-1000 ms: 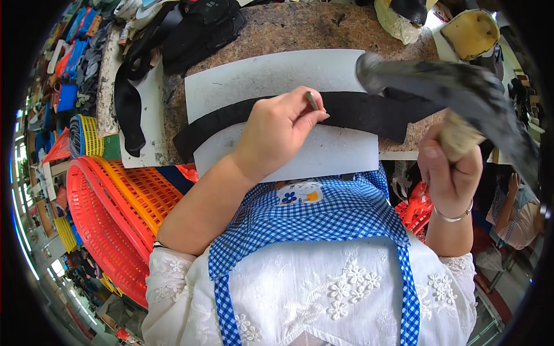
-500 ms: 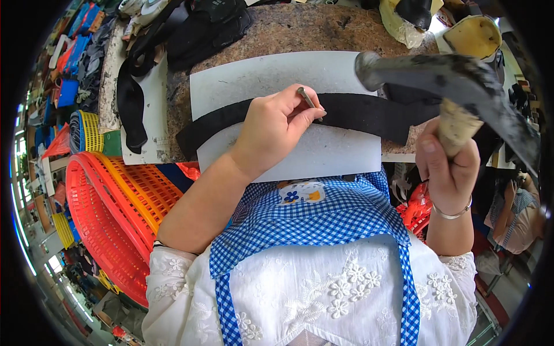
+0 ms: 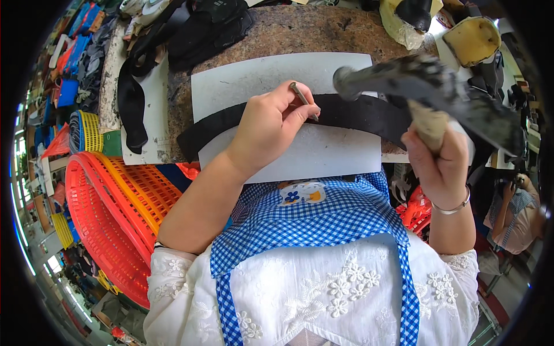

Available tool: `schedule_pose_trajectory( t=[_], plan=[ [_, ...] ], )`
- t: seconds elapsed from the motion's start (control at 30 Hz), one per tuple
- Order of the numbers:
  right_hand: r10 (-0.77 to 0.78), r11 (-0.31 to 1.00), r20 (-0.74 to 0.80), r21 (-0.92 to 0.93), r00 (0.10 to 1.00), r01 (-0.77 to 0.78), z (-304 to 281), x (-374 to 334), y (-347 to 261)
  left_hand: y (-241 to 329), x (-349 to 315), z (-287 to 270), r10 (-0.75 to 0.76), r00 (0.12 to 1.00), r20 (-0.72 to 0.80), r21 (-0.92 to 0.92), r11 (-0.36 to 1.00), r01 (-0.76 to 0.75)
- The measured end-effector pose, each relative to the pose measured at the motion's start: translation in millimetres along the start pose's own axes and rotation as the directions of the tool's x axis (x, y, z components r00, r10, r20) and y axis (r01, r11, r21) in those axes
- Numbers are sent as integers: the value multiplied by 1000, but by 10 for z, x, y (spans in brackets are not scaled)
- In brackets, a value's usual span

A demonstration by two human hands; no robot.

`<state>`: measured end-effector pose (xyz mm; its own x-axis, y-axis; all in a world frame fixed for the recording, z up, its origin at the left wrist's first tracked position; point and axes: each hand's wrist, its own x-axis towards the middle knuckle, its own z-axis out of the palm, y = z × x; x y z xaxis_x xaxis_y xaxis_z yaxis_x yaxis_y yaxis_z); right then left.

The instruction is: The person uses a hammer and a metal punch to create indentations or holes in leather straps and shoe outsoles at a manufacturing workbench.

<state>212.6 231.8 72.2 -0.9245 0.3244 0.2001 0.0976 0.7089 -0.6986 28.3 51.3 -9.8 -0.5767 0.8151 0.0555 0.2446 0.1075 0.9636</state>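
Observation:
My left hand pinches a slim metal punch, its lower tip at a curved black strip. The strip lies across a white board, partly covered by that hand. My right hand is closed round the pale handle of a hammer, raised at the right above the strip's end. The hammer's dark head is slightly smeared by motion, its round face pointing left toward the punch and apart from it.
The board rests on a worn brown tabletop. Black pieces lie at the far left, and a dark strap hangs nearby. Red and orange plastic baskets stand left of me. Another person is at the right edge.
The hammer and my right hand have shifted left. My left hand has moved slightly left with the punch, which now leans more; the strip and board have hardly moved.

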Motion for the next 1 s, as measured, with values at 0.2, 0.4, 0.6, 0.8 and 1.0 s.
schedule_pose_trajectory(
  t=[0.2,0.4,0.6,0.8,1.0],
  plan=[
    [49,900,-111,436,993,5,-25,12,-48,74,-48,75,138,989,43,231,962,-144],
    [-109,993,90,-32,990,112,62,59,-12,21,-40,39,212,976,-51,248,949,-194],
    [14,989,-6,149,1000,-13,15,67,-82,-57,-48,-41,96,994,-47,30,995,-95],
    [-113,928,-83,348,990,135,48,100,-59,65,-79,21,278,961,7,345,901,-263],
    [-165,986,51,10,985,164,129,186,-16,-6,-36,-117,62,996,-68,118,992,-54]
  ],
)
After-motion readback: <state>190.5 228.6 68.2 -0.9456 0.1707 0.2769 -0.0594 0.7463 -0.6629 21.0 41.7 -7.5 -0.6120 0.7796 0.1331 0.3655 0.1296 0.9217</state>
